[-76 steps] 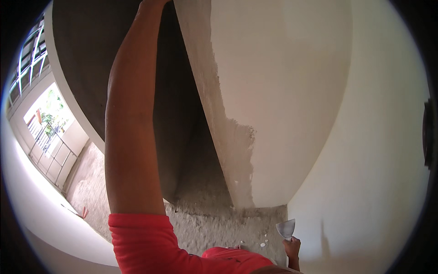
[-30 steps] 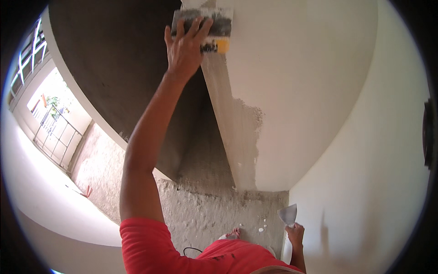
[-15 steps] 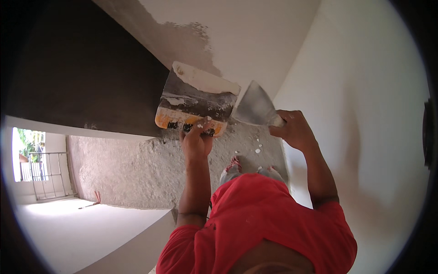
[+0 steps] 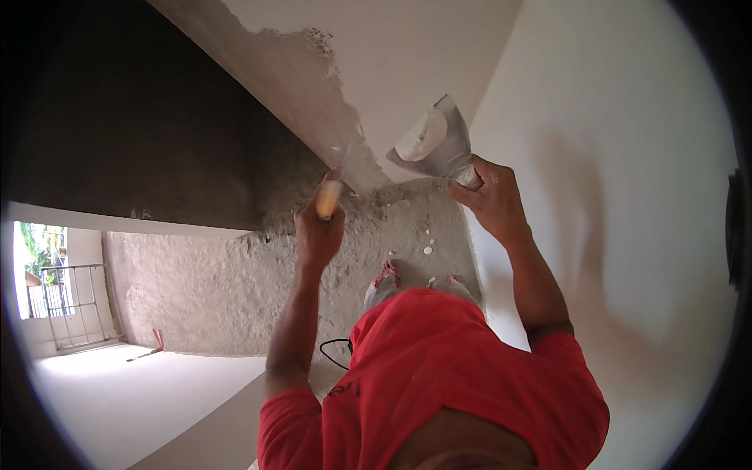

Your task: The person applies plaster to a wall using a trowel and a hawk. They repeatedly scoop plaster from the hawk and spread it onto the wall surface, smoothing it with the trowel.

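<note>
My left hand is closed around the orange handle of a wide filling knife. Its blade is turned nearly edge-on and is hard to make out against the wall. To the right, my right hand grips a putty knife by its whitish handle, blade pointing up and left. A thick lump of off-white putty lies on that blade. Beyond both knives rises a wall, pale at the top and right, with a bare grey-brown strip along its left edge. The two tools are apart.
A smooth white wall stands close on my right. Left of the strip is a large dark area. Rough concrete floor lies below, with small white bits near my feet. A metal grille stands at the far left.
Putty that lay on the wide filling knife is now on the right-hand putty knife. The wide knife has turned from face-on to edge-on, and the hands have moved apart.
</note>
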`<state>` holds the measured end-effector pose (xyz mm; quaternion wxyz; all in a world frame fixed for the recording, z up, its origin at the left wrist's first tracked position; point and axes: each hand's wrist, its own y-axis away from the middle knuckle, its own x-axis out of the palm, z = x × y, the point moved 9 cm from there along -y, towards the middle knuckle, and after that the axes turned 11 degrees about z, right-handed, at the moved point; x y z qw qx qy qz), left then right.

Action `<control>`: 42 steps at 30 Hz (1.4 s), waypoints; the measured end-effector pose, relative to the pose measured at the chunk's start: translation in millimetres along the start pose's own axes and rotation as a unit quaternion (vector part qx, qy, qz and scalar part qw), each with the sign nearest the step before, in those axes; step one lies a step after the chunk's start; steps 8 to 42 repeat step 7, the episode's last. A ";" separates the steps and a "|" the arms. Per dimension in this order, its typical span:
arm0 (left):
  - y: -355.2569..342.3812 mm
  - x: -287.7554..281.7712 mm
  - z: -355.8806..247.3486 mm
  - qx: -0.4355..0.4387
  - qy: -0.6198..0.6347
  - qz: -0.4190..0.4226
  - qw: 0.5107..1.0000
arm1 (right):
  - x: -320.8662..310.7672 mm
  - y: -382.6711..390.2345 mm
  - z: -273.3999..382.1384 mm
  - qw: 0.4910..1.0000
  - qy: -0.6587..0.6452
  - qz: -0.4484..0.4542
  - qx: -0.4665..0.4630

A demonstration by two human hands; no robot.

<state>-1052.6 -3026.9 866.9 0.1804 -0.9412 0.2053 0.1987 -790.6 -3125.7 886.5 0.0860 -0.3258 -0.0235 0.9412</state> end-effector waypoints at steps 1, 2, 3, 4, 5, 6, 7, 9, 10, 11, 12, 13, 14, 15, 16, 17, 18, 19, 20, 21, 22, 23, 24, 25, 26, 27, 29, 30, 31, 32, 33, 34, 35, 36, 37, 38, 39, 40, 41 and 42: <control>25.1 0.7 24.4 -0.114 0.197 -0.070 0.971 | 4.5 -1.8 3.7 0.998 -0.039 -0.034 -0.045; 54.3 14.6 48.0 -0.221 0.384 -0.133 0.887 | 8.6 -2.3 5.9 0.991 -0.078 -0.069 -0.087; 68.1 31.1 49.4 -0.216 0.487 -0.113 0.839 | 21.3 -6.6 2.6 0.992 -0.085 -0.043 -0.078; 77.1 46.7 45.0 -0.205 0.585 -0.095 0.779 | 34.2 -12.2 2.3 0.993 -0.089 -0.014 -0.071; 77.8 57.9 31.1 -0.170 0.640 -0.090 0.744 | 48.2 -17.1 0.1 0.994 -0.093 0.015 -0.064; 78.1 66.5 20.8 -0.185 0.653 -0.096 0.728 | 58.6 -18.3 2.9 0.988 -0.109 0.007 -0.106; 73.0 73.2 7.9 -0.200 0.665 -0.097 0.712 | 70.5 -16.6 1.5 0.981 -0.125 -0.004 -0.146; 73.0 73.2 7.9 -0.200 0.665 -0.097 0.712 | 70.5 -16.6 1.5 0.981 -0.125 -0.004 -0.146; 73.0 73.2 7.9 -0.200 0.665 -0.097 0.712 | 70.5 -16.6 1.5 0.981 -0.125 -0.004 -0.146; 73.0 73.2 7.9 -0.200 0.665 -0.097 0.712 | 70.5 -16.6 1.5 0.981 -0.125 -0.004 -0.146; 73.0 73.2 7.9 -0.200 0.665 -0.097 0.712 | 70.5 -16.6 1.5 0.981 -0.125 -0.004 -0.146; 73.0 73.2 7.9 -0.200 0.665 -0.097 0.712 | 70.5 -16.6 1.5 0.981 -0.125 -0.004 -0.146; 73.0 73.2 7.9 -0.200 0.665 -0.097 0.712 | 70.5 -16.6 1.5 0.981 -0.125 -0.004 -0.146; 73.0 73.2 7.9 -0.200 0.665 -0.097 0.712 | 70.5 -16.6 1.5 0.981 -0.125 -0.004 -0.146; 73.0 73.2 7.9 -0.200 0.665 -0.097 0.712 | 70.5 -16.6 1.5 0.981 -0.125 -0.004 -0.146; 73.0 73.2 7.9 -0.200 0.665 -0.097 0.712 | 70.5 -16.6 1.5 0.981 -0.125 -0.004 -0.146; 73.0 73.2 7.9 -0.200 0.665 -0.097 0.712 | 70.5 -16.6 1.5 0.981 -0.125 -0.004 -0.146; 73.0 73.2 7.9 -0.200 0.665 -0.097 0.712 | 70.5 -16.6 1.5 0.981 -0.125 -0.004 -0.146; 73.0 73.2 7.9 -0.200 0.665 -0.097 0.712 | 70.5 -16.6 1.5 0.981 -0.125 -0.004 -0.146; 73.0 73.2 7.9 -0.200 0.665 -0.097 0.712 | 70.5 -16.6 1.5 0.981 -0.125 -0.004 -0.146; 73.0 73.2 7.9 -0.200 0.665 -0.097 0.712 | 70.5 -16.6 1.5 0.981 -0.125 -0.004 -0.146; 73.0 73.2 7.9 -0.200 0.665 -0.097 0.712 | 70.5 -16.6 1.5 0.981 -0.125 -0.004 -0.146; 73.0 73.2 7.9 -0.200 0.665 -0.097 0.712 | 70.5 -16.6 1.5 0.981 -0.125 -0.004 -0.146; 73.0 73.2 7.9 -0.200 0.665 -0.097 0.712 | 70.5 -16.6 1.5 0.981 -0.125 -0.004 -0.146; 73.0 73.2 7.9 -0.200 0.665 -0.097 0.712 | 70.5 -16.6 1.5 0.981 -0.125 -0.004 -0.146; 73.0 73.2 7.9 -0.200 0.665 -0.097 0.712 | 70.5 -16.6 1.5 0.981 -0.125 -0.004 -0.146; 73.0 73.2 7.9 -0.200 0.665 -0.097 0.712 | 70.5 -16.6 1.5 0.981 -0.125 -0.004 -0.146; 73.0 73.2 7.9 -0.200 0.665 -0.097 0.712 | 70.5 -16.6 1.5 0.981 -0.125 -0.004 -0.146; 73.0 73.2 7.9 -0.200 0.665 -0.097 0.712 | 70.5 -16.6 1.5 0.981 -0.125 -0.004 -0.146; 73.0 73.2 7.9 -0.200 0.665 -0.097 0.712 | 70.5 -16.6 1.5 0.981 -0.125 -0.004 -0.146; 73.0 73.2 7.9 -0.200 0.665 -0.097 0.712 | 70.5 -16.6 1.5 0.981 -0.125 -0.004 -0.146; 73.0 73.2 7.9 -0.200 0.665 -0.097 0.712 | 70.5 -16.6 1.5 0.981 -0.125 -0.004 -0.146; 73.0 73.2 7.9 -0.200 0.665 -0.097 0.712 | 70.5 -16.6 1.5 0.981 -0.125 -0.004 -0.146; 73.0 73.2 7.9 -0.200 0.665 -0.097 0.712 | 70.5 -16.6 1.5 0.981 -0.125 -0.004 -0.146; 73.0 73.2 7.9 -0.200 0.665 -0.097 0.712 | 70.5 -16.6 1.5 0.981 -0.125 -0.004 -0.146; 73.0 73.2 7.9 -0.200 0.665 -0.097 0.712 | 70.5 -16.6 1.5 0.981 -0.125 -0.004 -0.146; 73.0 73.2 7.9 -0.200 0.665 -0.097 0.712 | 70.5 -16.6 1.5 0.981 -0.125 -0.004 -0.146; 73.0 73.2 7.9 -0.200 0.665 -0.097 0.712 | 70.5 -16.6 1.5 0.981 -0.125 -0.004 -0.146; 73.0 73.2 7.9 -0.200 0.665 -0.097 0.712 | 70.5 -16.6 1.5 0.981 -0.125 -0.004 -0.146; 73.0 73.2 7.9 -0.200 0.665 -0.097 0.712 | 70.5 -16.6 1.5 0.981 -0.125 -0.004 -0.146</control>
